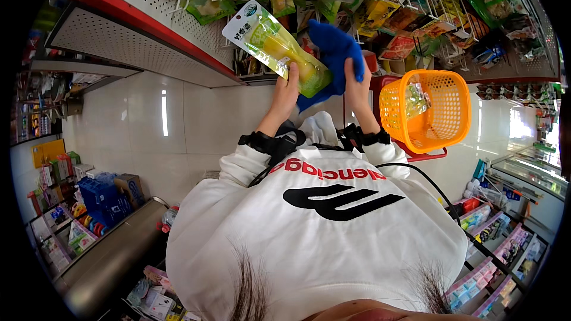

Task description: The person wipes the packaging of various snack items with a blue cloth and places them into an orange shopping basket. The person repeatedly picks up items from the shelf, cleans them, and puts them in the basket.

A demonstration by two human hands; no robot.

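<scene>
My left hand (285, 93) grips a green and clear plastic snack packet (285, 51) by its lower edge, thumb on the front. The packet tilts, its white hang-hole end pointing up and left, and it bears printed writing. In my right hand (357, 82) is a bunched blue cloth (334, 53), which reaches behind the packet's right edge. An orange perforated plastic basket (426, 111) stands to the right of my right hand. Inside it lies a small clear-wrapped packet (415, 101).
Hanging snack packets (392, 4) fill wire hooks on the shelf ahead. A red-edged perforated metal shelf (147, 40) juts out at the left. Below the basket is a red frame (426, 156). Blue crates (100, 200) and boxed goods stand at lower left, more stocked shelving (486, 272) at lower right.
</scene>
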